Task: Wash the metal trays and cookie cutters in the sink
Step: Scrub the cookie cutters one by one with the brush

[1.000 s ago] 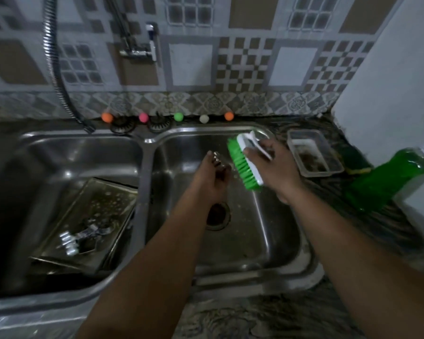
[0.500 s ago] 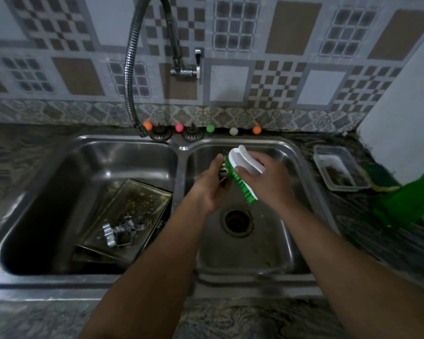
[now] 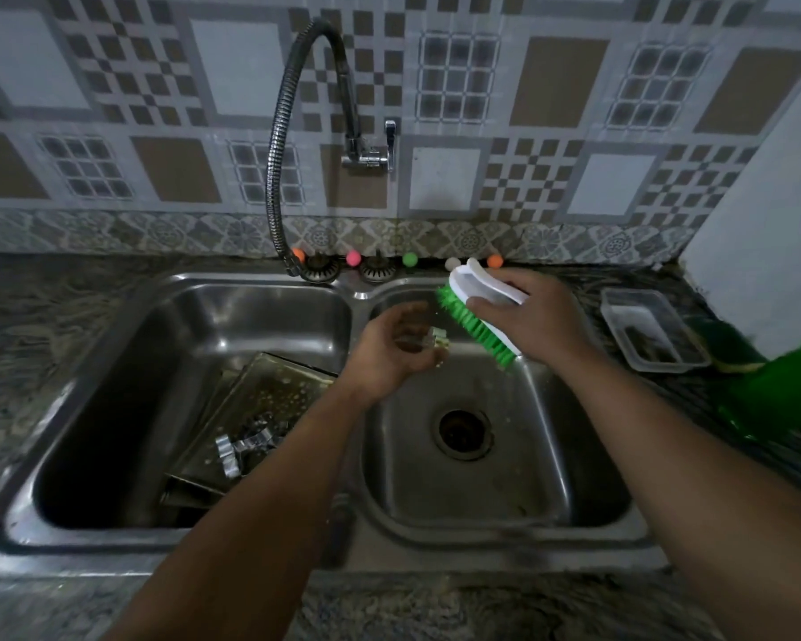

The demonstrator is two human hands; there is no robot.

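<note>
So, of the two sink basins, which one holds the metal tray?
The left basin: the metal tray leans in it with cookie cutters on top. The right basin shows only its drain.

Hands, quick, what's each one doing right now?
Left hand: holds a small metal cookie cutter.
Right hand: grips the green scrub brush.

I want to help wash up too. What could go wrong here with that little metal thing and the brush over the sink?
The left hand pinches a small cookie cutter right above the open drain; if it slips, it might drop in or jam there. The right hand holds the green brush close to those fingers, so a hard stroke could knock the cutter loose. Cutter edges may also nick soapy fingers.
</note>
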